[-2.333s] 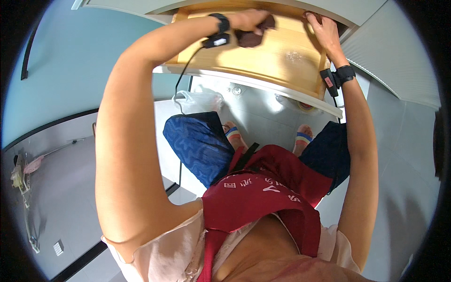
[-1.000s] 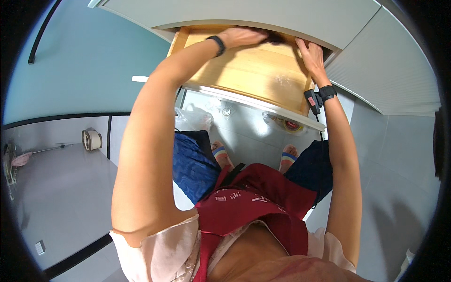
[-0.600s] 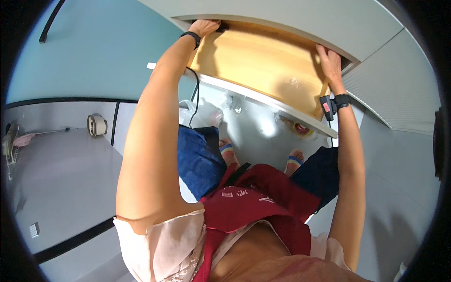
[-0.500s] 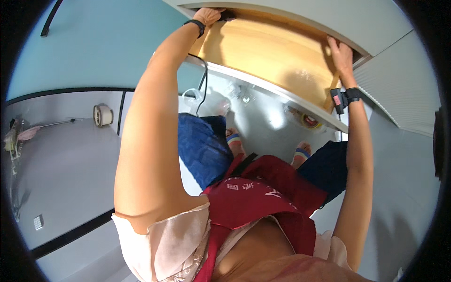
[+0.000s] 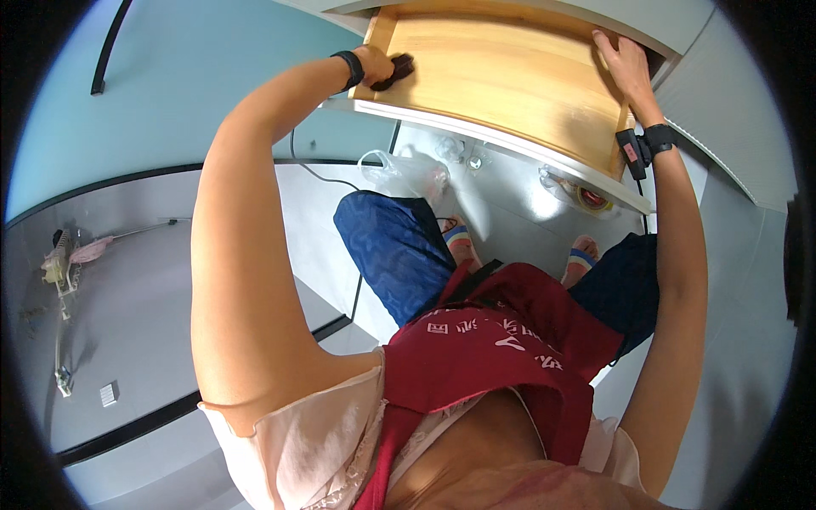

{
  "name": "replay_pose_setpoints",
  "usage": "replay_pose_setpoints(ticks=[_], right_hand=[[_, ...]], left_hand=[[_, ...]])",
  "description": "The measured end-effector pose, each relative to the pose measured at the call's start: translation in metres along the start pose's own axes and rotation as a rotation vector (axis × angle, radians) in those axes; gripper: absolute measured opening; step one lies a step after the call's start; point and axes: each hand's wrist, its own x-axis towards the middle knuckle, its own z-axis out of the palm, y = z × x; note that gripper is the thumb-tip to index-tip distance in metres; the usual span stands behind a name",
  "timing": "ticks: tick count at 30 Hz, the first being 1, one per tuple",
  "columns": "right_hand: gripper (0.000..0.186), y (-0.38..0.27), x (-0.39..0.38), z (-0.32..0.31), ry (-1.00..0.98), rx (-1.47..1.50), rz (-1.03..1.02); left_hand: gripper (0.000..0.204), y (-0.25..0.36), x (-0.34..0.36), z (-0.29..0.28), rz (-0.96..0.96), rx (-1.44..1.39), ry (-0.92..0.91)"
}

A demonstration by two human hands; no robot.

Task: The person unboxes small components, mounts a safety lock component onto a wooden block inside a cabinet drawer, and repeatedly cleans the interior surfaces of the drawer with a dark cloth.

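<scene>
A pale wooden drawer point(image 5: 493, 59) with a white front stands pulled out of a white cabinet. At its left side, my left hand point(image 5: 372, 66) is closed around a small dark, bunched cloth point(image 5: 395, 72), held inside the drawer near the front left corner. The fingers are partly hidden. My right hand point(image 5: 627, 68) lies over the drawer's right side wall near the back, thumb on the inner side and the fingers bent over the wall. No other thing shows inside the drawer.
Below the drawer, a clear plastic bag point(image 5: 399, 174) and a round red-and-yellow container point(image 5: 592, 198) sit on the floor by my feet. A glass panel with a black handle point(image 5: 104, 64) is at the left. A ribbed white panel point(image 5: 722, 144) stands at the right.
My left hand has come from the back left corner toward the drawer's front, bringing the dark cloth with it. The right hand keeps its place on the right wall.
</scene>
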Motion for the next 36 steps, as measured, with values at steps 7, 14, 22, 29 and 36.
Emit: replay_pose_setpoints(ticks=[7, 14, 22, 29, 36], right_hand=[[0.046, -0.07, -0.01, -0.013, -0.039, 0.131, 0.182], [0.049, -0.045, -0.018, -0.034, 0.051, 0.13, 0.111], [0.045, -0.06, -0.018, -0.036, 0.062, 0.137, 0.104], [0.043, -0.054, -0.014, -0.028, 0.082, 0.15, 0.094], [0.045, -0.042, -0.017, -0.033, 0.039, 0.136, 0.138]], left_hand=[[0.033, -0.007, -0.013, 0.013, 0.113, -0.422, -0.437], [0.052, 0.07, -0.024, -0.129, 0.431, -1.03, -0.155], [0.047, 0.148, -0.061, -0.217, 0.976, -1.03, 0.479], [0.071, 0.066, -0.086, -0.105, 0.322, -1.128, 0.115], [0.052, 0.048, -0.119, -0.08, -0.09, -0.859, 0.04]])
